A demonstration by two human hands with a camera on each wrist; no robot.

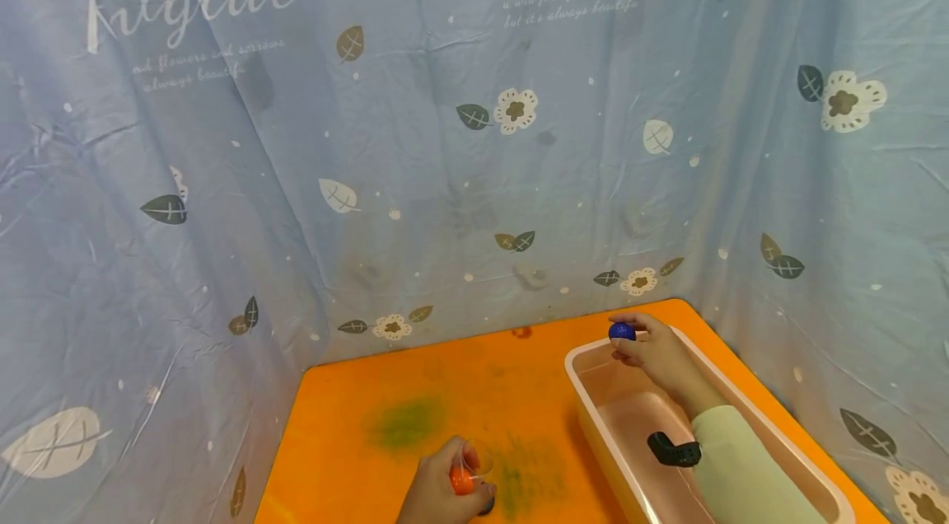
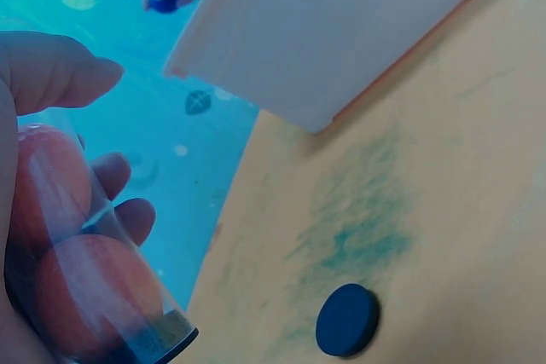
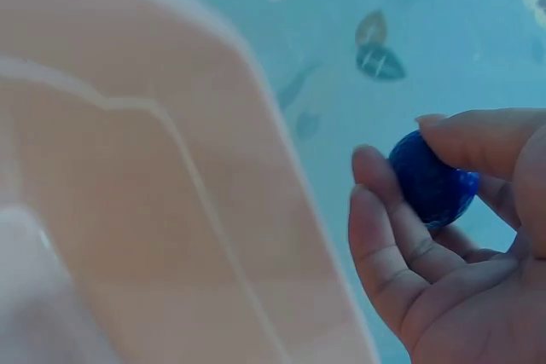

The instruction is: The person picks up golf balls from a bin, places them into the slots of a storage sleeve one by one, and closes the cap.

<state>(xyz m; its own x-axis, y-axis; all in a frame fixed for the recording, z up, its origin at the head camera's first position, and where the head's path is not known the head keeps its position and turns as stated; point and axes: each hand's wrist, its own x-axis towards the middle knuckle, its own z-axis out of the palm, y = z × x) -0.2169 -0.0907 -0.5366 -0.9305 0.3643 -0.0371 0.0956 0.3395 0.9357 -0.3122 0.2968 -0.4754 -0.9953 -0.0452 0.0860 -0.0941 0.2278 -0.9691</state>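
My left hand (image 1: 442, 484) grips a clear cylindrical container (image 2: 136, 283) low over the table's front. Two orange balls (image 2: 94, 296) sit inside it, one behind the other, above a dark base. On the table near this hand lies a round black lid (image 2: 347, 320). My right hand (image 1: 661, 355) pinches a dark blue ball (image 3: 431, 178) with a dimpled surface between thumb and fingers. That ball is held up by the far rim of a pale pink plastic basin (image 1: 589, 400), with the forearm reaching across the basin.
An orange table (image 1: 356, 392) with greenish smudges bears the basin on its right side. Blue fabric curtains (image 1: 445, 178) printed with leaves and flowers hang behind and at both sides. A black band (image 1: 673, 450) shows at the right wrist, beside a pale green sleeve (image 1: 749, 458).
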